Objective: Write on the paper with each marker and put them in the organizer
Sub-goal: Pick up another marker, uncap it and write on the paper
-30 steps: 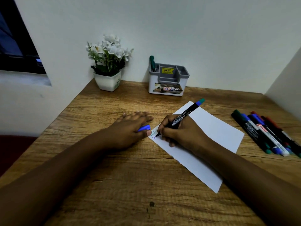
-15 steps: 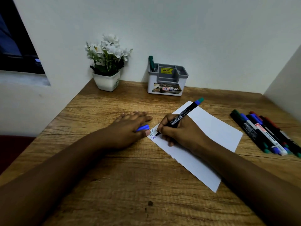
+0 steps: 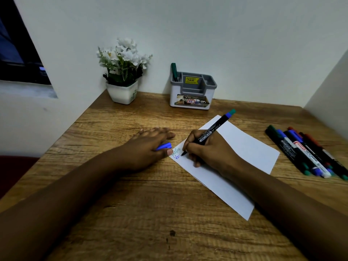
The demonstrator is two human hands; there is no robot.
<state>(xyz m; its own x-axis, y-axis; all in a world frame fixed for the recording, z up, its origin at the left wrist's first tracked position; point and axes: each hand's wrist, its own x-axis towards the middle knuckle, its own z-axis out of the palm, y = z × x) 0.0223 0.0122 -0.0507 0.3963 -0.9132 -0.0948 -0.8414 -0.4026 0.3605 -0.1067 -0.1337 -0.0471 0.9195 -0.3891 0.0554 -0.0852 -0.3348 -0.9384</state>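
Blue ink is going onto the paper (image 3: 244, 147) near the desk's middle: the right hand (image 3: 207, 147) pinches a black marker (image 3: 211, 131), tip down. The left hand (image 3: 150, 146), fingers pressed together, covers its blue cap (image 3: 164, 146). One green marker (image 3: 174, 71) stands in the organizer (image 3: 192, 98) at the back edge; several markers (image 3: 305, 153) wait toward the right edge.

Two bare hands (image 3: 148, 146), one white sheet of paper (image 3: 244, 147), one grey and white plastic organizer (image 3: 193, 91), one white pot of white flowers (image 3: 123, 92), one loose blue marker cap (image 3: 164, 146), one black marker writing (image 3: 211, 131), one green marker in the organizer (image 3: 174, 71), a bunch of markers lying on the wooden desk (image 3: 305, 153), too close together to count.
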